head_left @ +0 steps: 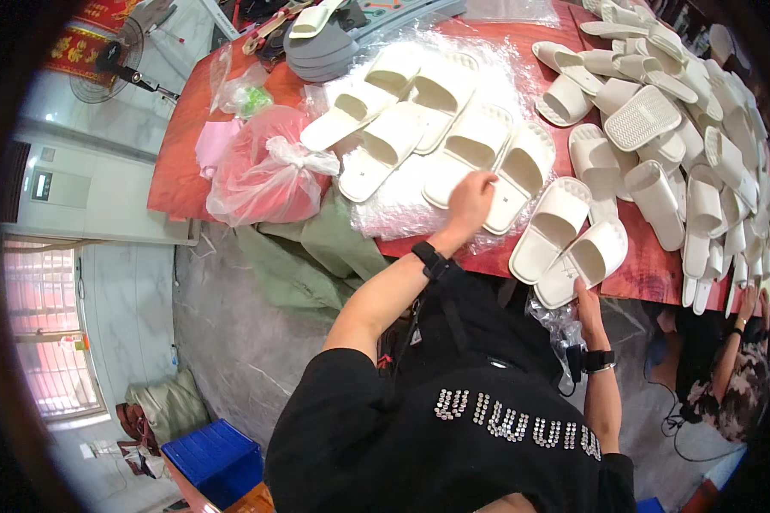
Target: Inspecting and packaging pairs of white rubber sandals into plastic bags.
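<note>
My left hand (pixel 470 203) is closed at the side edge of a white slide slipper (pixel 506 203), where it lies beside another in a laid-out group. Its fingers are curled and partly hidden. At the table's front edge my right hand (pixel 587 306) grips the heel end of a white slipper (pixel 563 280), thumb on top and fingers mostly underneath. A matching white slipper (pixel 542 244) lies against it on the left. Several more slippers (pixel 383 141) stand in pairs on clear bubble wrap (pixel 376 221), toes away from me.
A large heap of white slippers (pixel 646 120) covers the right of the red table (pixel 175 175). A tied bag with red contents (pixel 261 184) sits at left, grey soles (pixel 321 58) behind. Clear plastic (pixel 559 329) hangs below the edge. Another person's hand (pixel 749 301) is at far right.
</note>
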`<state>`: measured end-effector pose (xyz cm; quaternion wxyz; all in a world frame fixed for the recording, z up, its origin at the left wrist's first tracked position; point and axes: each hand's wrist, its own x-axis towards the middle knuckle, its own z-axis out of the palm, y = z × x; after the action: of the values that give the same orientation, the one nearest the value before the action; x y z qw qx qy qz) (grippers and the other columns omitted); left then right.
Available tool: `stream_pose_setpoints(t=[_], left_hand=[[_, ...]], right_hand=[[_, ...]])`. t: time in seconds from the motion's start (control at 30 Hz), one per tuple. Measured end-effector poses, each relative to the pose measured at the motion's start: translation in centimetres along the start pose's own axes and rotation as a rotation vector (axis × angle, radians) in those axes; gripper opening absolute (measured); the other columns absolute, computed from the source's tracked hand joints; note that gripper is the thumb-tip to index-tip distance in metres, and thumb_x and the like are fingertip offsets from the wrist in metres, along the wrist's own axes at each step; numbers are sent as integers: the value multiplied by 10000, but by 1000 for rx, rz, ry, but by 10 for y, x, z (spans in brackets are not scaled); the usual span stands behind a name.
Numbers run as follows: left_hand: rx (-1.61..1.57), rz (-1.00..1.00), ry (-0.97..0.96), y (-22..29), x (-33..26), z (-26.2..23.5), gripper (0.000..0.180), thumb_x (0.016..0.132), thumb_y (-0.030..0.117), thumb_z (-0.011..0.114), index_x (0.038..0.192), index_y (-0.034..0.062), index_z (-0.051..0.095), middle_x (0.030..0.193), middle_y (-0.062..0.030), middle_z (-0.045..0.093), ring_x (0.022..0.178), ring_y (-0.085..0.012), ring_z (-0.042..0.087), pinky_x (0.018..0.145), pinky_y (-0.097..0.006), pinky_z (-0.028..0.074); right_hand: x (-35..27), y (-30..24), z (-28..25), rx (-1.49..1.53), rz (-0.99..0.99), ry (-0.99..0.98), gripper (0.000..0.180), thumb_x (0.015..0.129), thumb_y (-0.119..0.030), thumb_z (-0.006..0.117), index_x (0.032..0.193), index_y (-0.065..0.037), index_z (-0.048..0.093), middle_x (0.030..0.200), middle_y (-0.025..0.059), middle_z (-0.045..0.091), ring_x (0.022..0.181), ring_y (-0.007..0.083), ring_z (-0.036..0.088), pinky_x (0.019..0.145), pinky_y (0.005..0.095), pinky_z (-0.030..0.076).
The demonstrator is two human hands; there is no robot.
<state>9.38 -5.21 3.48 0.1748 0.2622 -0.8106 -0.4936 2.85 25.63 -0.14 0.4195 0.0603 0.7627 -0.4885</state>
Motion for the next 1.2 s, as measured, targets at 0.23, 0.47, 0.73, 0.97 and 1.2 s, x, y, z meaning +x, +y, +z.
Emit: stream_pose_setpoints(t=[0.23, 0.47, 0.73, 0.97, 1.2], left_hand=[[266, 79, 59, -30, 28, -39, 310, 698, 139, 556, 969, -9, 585, 938, -179, 579, 889, -326, 526, 798, -369, 414], [566, 187, -61, -15, 59, 7, 354, 684, 258, 619, 913, 1, 537, 950, -168, 540, 922, -334, 466, 783, -432, 384], [581, 47, 250, 4, 80, 57, 210, 743, 202, 532, 875, 40, 553, 965, -124, 531, 978, -303, 433, 833, -454, 317], [-1084, -178, -46, 62, 54, 49, 196, 849, 151, 456, 974, 15, 522, 906, -68, 569, 838, -185, 557, 701, -301, 468], [-1391, -320, -560, 69, 17, 62, 417, 915, 328, 319, 1212, 39, 369, 1144, -101, 484, 984, -204, 508, 839, -324, 447]], right_hand=[[7, -5, -9, 174, -155, 84, 341, 853, -378, 492, 737, -72, 589, 595, -54, 458, 475, 36, 349, 426, 192, 235], [-13, -5, -23, -108, -63, -33, 343, 850, -352, 500, 719, -53, 603, 591, -48, 471, 517, 44, 390, 457, 195, 286], [-44, -2, -24, 36, -101, -68, 294, 840, -324, 514, 726, -69, 602, 599, -65, 446, 551, 38, 378, 506, 186, 297], [-48, -3, -21, 39, -139, -99, 274, 851, -280, 499, 773, -37, 598, 623, -49, 466, 565, 43, 390, 508, 186, 303], [-47, -22, 0, 7, -225, -112, 236, 830, -239, 543, 829, -9, 597, 690, -35, 512, 629, 54, 437, 567, 201, 362]])
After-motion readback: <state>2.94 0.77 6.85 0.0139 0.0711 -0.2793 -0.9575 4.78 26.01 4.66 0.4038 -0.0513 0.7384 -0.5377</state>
